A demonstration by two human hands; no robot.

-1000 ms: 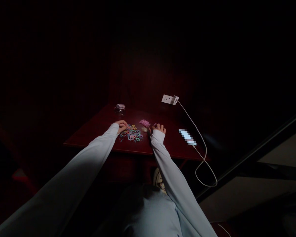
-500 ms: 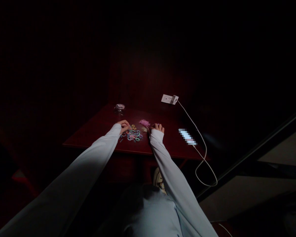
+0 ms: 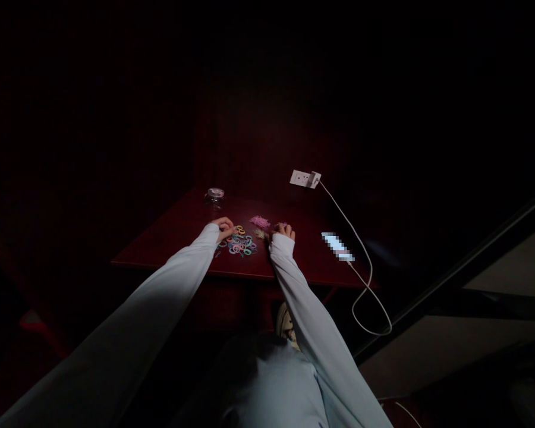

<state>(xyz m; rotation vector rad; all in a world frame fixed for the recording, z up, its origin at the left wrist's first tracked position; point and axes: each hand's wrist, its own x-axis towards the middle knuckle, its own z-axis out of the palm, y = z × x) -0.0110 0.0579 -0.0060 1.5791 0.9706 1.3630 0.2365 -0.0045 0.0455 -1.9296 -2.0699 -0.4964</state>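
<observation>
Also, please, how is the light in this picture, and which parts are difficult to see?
Head view: dim; surroundings nearly black, sleeves and small rings brighter; jar faint; device pixelated; fingertips of the right hand hard to make out.

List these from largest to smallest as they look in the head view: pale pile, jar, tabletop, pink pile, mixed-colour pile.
1. Tabletop
2. Mixed-colour pile
3. Pink pile and jar: too alike to rank
4. Pale pile, partly beside the right hand
</observation>
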